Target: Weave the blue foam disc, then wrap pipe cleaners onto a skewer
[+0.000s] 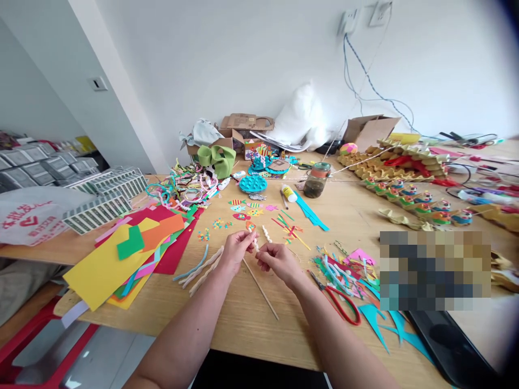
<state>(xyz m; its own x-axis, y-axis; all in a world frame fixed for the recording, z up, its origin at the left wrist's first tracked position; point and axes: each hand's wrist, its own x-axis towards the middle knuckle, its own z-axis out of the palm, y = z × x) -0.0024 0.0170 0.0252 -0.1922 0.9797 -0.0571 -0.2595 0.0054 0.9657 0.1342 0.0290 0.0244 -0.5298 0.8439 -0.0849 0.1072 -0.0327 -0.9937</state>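
Over the middle of the table, my left hand (238, 251) and my right hand (279, 261) are both closed in a pinch on a short white pipe cleaner (256, 246). Its ends are hidden by my fingers. A curled white piece (266, 234) lies just beyond my right hand. Under my hands a thin wooden stick (261, 290) slants toward me. Left of my left wrist are a blue pipe cleaner (194, 266) and several white ones (203, 270). Past my fingertips lie small paper fish (241, 216) in bright colours.
Red-handled scissors (343, 305) lie right of my forearm beside paper scraps (375, 321). Coloured paper sheets (101, 265) are piled at left. Farther back stand a glue bottle (288, 193), a glass jar (316, 181) and a blue bumpy piece (253, 184). A dark phone-like slab (450, 346) is at right.
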